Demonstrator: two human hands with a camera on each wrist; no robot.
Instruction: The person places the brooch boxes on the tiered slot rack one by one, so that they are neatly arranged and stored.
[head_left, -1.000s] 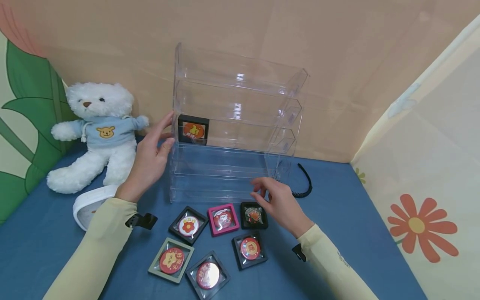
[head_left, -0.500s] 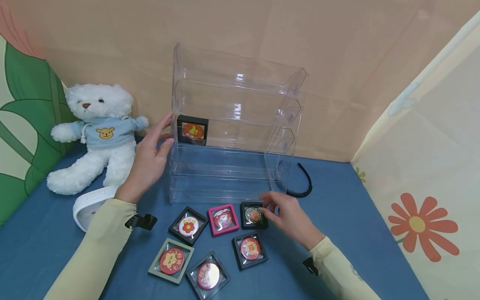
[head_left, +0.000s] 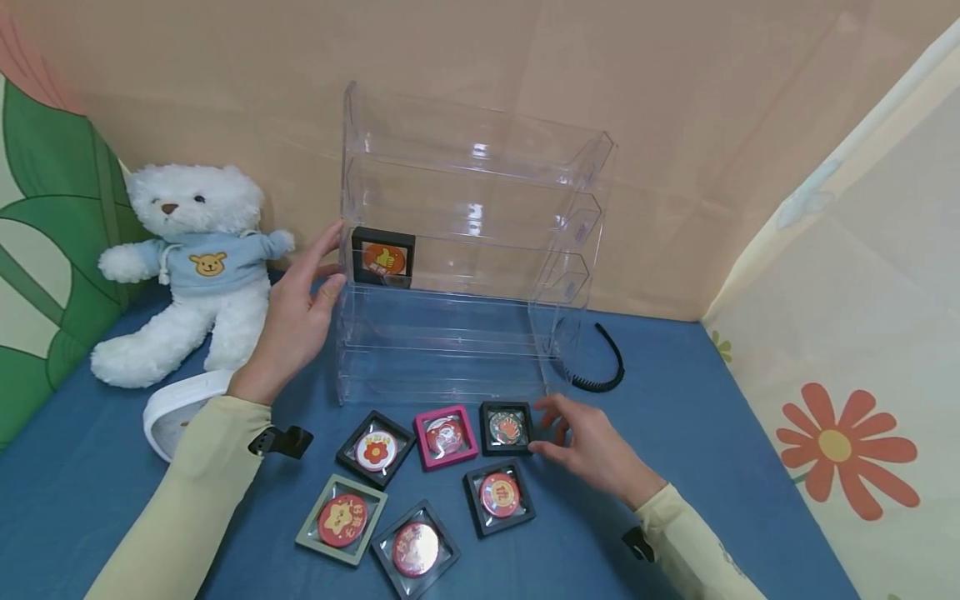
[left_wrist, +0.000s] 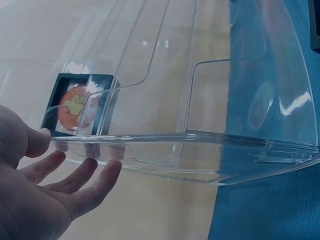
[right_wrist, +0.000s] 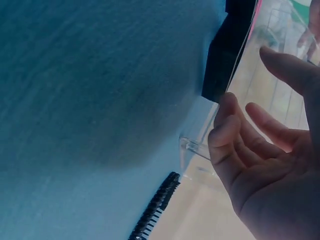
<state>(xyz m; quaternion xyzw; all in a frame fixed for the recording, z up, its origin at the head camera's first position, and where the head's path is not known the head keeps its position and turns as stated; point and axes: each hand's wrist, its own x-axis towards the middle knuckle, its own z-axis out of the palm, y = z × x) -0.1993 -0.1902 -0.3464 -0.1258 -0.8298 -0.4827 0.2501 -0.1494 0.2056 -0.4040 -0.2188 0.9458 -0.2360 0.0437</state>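
A clear tiered display rack [head_left: 480,267] stands at the back of the blue table. My left hand [head_left: 296,312] rests its fingertips against the rack's left side, fingers extended, as the left wrist view also shows. Inside the rack, at the left of a middle tier, stands a black frame with an orange thumbs-up badge [head_left: 383,260]. My right hand [head_left: 588,437] is at the right edge of a black square frame with a round badge [head_left: 506,428], thumb and fingers apart and loosely bent. Left of that frame lies a pink frame [head_left: 446,437] with a round badge.
Nearer me lie a black flower-badge frame [head_left: 376,450], a green frame [head_left: 342,522], a grey frame [head_left: 416,550] and a dark frame with a red badge [head_left: 500,497]. A white teddy bear [head_left: 202,275] and a white round object [head_left: 180,408] stand left. A black coil [head_left: 611,379] lies right.
My right hand has moved right and toward me, from the rack's lower front to beside the black frame. The left hand keeps its place on the rack.
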